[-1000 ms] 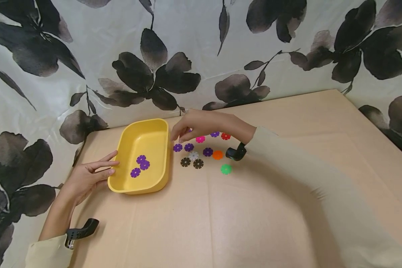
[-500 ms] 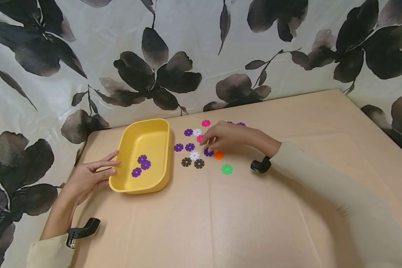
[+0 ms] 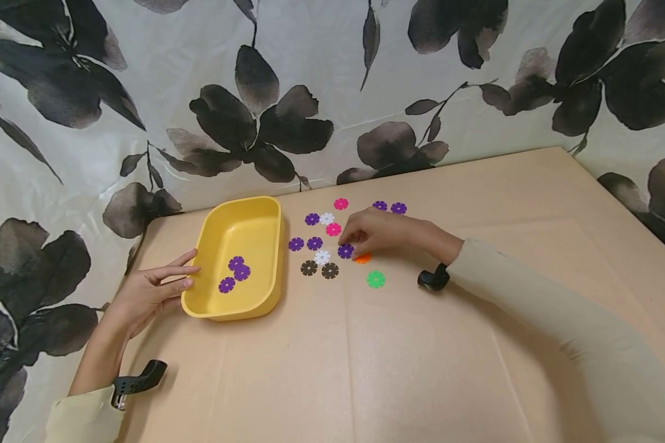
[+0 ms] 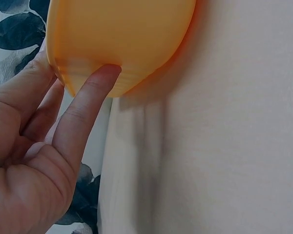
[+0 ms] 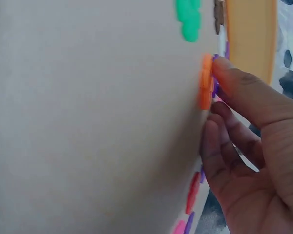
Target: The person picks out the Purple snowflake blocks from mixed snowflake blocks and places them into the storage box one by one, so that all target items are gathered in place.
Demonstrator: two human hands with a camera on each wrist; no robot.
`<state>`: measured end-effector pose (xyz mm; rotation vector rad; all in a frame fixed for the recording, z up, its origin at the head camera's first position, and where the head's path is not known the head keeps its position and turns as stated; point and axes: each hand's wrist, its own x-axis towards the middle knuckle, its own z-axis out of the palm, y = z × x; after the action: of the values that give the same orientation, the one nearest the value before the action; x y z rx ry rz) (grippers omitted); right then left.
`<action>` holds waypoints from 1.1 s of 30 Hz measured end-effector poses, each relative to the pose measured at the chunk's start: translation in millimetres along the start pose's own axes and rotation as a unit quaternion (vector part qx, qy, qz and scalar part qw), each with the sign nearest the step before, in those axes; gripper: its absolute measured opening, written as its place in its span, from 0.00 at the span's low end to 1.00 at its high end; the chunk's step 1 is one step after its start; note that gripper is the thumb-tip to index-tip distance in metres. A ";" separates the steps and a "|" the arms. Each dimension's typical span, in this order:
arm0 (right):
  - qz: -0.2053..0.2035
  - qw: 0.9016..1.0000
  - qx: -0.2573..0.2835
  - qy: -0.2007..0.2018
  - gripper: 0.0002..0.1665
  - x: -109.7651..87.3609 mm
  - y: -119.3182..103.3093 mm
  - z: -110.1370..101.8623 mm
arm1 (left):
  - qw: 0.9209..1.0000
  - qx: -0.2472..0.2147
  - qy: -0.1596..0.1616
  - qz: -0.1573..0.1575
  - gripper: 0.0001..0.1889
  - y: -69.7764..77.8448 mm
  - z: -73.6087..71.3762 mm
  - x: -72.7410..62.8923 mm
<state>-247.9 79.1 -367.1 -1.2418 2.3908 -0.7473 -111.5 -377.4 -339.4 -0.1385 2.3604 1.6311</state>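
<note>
One thumb and the bent fingers of the right hand [image 3: 379, 231] bracket a purple disc [image 3: 345, 251] near the frame's centre; whether they pinch it, I cannot tell. The orange disc [image 3: 362, 259] sits just beside, partly hidden by the hand, so a low pinch on opposite edges should lift the purple one without dragging its neighbour. A pink disc [image 3: 334, 229] lies just left of the hand, a green disc [image 3: 375, 279] below it. Left of centre, the left hand [image 3: 144, 298] grips the rim of the tray [image 3: 255, 234], which holds three purple discs [image 3: 242, 272]; light, steady pressure there seems enough
</note>
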 end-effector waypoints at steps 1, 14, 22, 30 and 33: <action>0.004 1.000 0.000 0.002 0.20 0.6 -0.2 1.0 | 1.000 -0.001 0.000 0.000 0.27 -0.3 0.0 0.1; 0.006 1.000 -0.027 -0.005 0.16 7.9 -5.8 0.8 | 1.000 0.002 0.003 0.006 0.27 -1.5 1.2 -1.1; 0.043 0.998 -0.039 0.003 0.18 8.8 -13.2 6.3 | 1.000 -0.007 -0.001 0.009 0.26 0.3 1.2 -0.5; 0.055 0.998 -0.039 0.012 0.16 7.6 -17.2 6.3 | 1.000 0.011 0.001 0.008 0.27 -0.6 -0.3 0.6; 0.060 0.998 -0.022 0.020 0.17 6.0 -18.1 3.1 | 1.000 0.011 0.003 0.009 0.27 -1.7 -1.2 0.4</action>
<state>-237.9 64.5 -359.2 -1.0974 2.5018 -0.6923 -111.7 -379.2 -340.6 -0.1170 2.3902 1.6135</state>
